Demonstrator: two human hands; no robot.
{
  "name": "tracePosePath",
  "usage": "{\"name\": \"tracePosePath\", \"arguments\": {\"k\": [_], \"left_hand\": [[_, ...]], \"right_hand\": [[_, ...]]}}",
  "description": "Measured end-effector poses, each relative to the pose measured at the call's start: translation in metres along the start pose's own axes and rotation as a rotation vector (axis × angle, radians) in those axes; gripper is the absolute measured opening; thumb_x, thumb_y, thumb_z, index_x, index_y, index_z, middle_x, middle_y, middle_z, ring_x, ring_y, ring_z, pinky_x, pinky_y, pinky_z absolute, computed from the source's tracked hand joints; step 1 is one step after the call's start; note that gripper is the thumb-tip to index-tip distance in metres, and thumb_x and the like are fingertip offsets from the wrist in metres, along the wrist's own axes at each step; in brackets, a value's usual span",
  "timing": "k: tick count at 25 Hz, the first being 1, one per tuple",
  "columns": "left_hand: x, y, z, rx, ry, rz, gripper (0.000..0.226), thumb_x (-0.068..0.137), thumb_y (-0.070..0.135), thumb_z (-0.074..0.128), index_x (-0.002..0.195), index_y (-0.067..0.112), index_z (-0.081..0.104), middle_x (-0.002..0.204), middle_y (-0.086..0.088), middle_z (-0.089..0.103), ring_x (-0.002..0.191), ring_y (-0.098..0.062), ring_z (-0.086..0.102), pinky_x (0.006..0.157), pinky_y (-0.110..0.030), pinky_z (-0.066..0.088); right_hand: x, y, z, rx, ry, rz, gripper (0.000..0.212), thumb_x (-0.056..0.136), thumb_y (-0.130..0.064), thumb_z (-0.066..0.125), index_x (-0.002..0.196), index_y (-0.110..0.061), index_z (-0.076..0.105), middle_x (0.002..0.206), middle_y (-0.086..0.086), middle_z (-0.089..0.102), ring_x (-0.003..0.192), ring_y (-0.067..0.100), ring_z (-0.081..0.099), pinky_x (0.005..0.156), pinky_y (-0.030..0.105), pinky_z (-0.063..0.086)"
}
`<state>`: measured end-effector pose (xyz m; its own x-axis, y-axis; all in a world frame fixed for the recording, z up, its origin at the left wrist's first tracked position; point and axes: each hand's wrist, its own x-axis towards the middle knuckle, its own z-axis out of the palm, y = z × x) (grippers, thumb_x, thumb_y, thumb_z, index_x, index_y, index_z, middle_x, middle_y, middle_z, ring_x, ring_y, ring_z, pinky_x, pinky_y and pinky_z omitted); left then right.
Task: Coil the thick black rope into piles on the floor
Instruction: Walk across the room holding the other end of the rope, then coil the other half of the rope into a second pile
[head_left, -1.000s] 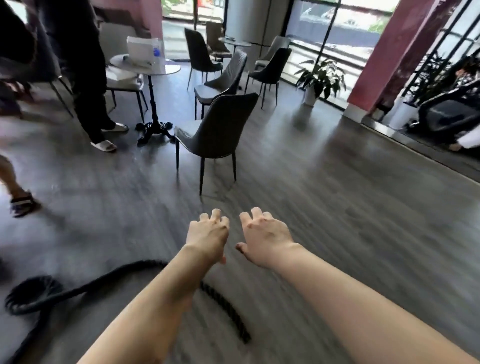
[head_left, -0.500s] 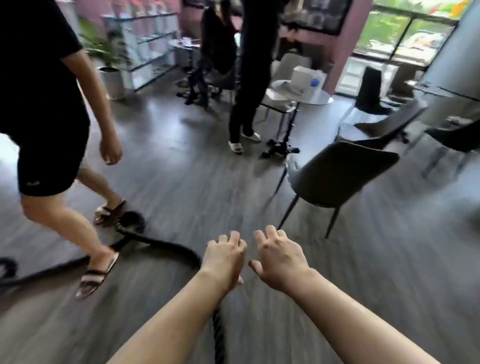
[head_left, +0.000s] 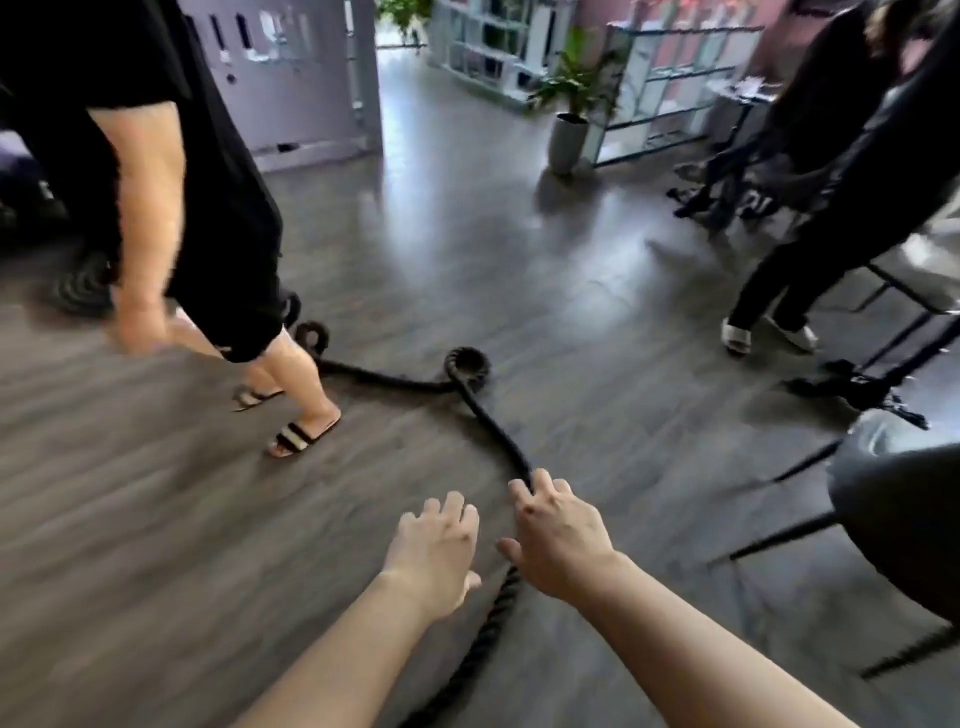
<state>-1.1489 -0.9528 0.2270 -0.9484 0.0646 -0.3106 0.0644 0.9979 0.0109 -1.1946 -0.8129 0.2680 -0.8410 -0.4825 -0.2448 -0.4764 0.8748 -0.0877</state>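
Since a moment ago our view has swung left, and the rope that ran under our left forearm now runs beneath our right hand. From the head camera we see both arms stretched forward over the grey wood floor. Our right hand lies over the rope with fingers spread and bent, the rope passing under the palm; we cannot tell whether it grips. Our left hand hovers just beside it, loosely open and empty. Ahead of the right hand the rope snakes to a small coiled loop, then on to a second curl. Ahead of our left hand a person in black shorts and striped sandals stands beside that curl. Right of our right hand is a dark chair, and beyond it another person in black.
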Motion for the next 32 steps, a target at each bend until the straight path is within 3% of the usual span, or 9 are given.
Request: {"name": "tracePosePath", "arguments": {"k": [4,7,14,17,22,26,29,32], "left_hand": [[0.023,0.002,0.042,-0.075,-0.025,-0.129,0.09,0.091,0.053,0.06,0.154,0.012,0.011,0.158,-0.013,0.014,0.132,-0.034,0.036,0.097,-0.044,0.041],[0.042,0.008,0.092,-0.115,-0.043,-0.215,0.086,0.092,0.054,0.057,0.154,0.013,0.014,0.155,-0.012,0.021,0.13,-0.033,0.039,0.095,-0.045,0.044],[0.099,0.02,0.287,-0.198,-0.217,-0.461,0.091,0.093,0.052,0.057,0.156,0.015,0.003,0.16,-0.01,0.012,0.137,-0.032,0.03,0.102,-0.045,0.039],[0.136,0.023,0.38,-0.238,-0.242,-0.526,0.089,0.092,0.051,0.06,0.156,0.016,0.008,0.156,-0.008,0.021,0.134,-0.03,0.034,0.099,-0.044,0.041],[0.169,0.035,0.544,-0.315,-0.379,-0.549,0.065,0.089,0.055,0.062,0.139,0.019,0.041,0.137,-0.004,0.045,0.128,-0.027,0.044,0.097,-0.043,0.043],[0.166,0.054,0.671,-0.374,-0.488,-0.53,0.073,0.085,0.057,0.065,0.141,0.02,0.039,0.14,-0.004,0.042,0.13,-0.027,0.042,0.1,-0.042,0.044],[0.181,0.052,0.716,-0.384,-0.499,-0.506,0.079,0.083,0.055,0.07,0.144,0.019,0.035,0.142,-0.005,0.04,0.131,-0.027,0.042,0.1,-0.042,0.043],[0.2,0.044,0.721,-0.351,-0.582,-0.408,0.074,0.073,0.054,0.08,0.13,0.018,0.049,0.129,-0.005,0.053,0.119,-0.026,0.054,0.092,-0.039,0.048]], "right_hand": [[0.027,0.011,0.041,-0.018,-0.04,-0.096,0.052,0.09,-0.049,0.058,0.126,-0.016,0.042,0.127,0.006,0.041,0.118,0.028,0.047,0.083,0.039,0.049],[0.056,0.027,0.089,0.014,-0.078,-0.12,0.049,0.089,-0.048,0.059,0.123,-0.016,0.043,0.125,0.005,0.041,0.117,0.027,0.047,0.079,0.038,0.048],[0.13,0.054,0.299,0.1,-0.213,-0.11,0.045,0.088,-0.043,0.059,0.121,-0.018,0.041,0.124,0.005,0.038,0.116,0.028,0.044,0.079,0.037,0.046],[0.152,0.071,0.398,0.103,-0.208,-0.128,0.046,0.088,-0.041,0.06,0.122,-0.017,0.041,0.126,0.005,0.037,0.115,0.029,0.042,0.079,0.038,0.045],[0.172,0.104,0.567,0.24,-0.34,0.076,0.047,0.087,-0.04,0.056,0.122,-0.014,0.04,0.127,0.008,0.041,0.119,0.031,0.045,0.087,0.039,0.043],[0.189,0.13,0.693,0.497,-0.513,0.421,0.065,0.081,-0.045,0.066,0.129,-0.008,0.04,0.13,0.012,0.051,0.115,0.031,0.055,0.089,0.037,0.05],[0.205,0.141,0.757,0.579,-0.539,0.537,0.064,0.078,-0.046,0.067,0.123,-0.004,0.05,0.118,0.014,0.06,0.099,0.031,0.062,0.082,0.043,0.057],[0.219,0.138,0.796,0.637,-0.401,0.566,0.068,0.079,-0.052,0.069,0.121,0.0,0.054,0.119,0.013,0.06,0.108,0.032,0.06,0.086,0.039,0.054]]}}
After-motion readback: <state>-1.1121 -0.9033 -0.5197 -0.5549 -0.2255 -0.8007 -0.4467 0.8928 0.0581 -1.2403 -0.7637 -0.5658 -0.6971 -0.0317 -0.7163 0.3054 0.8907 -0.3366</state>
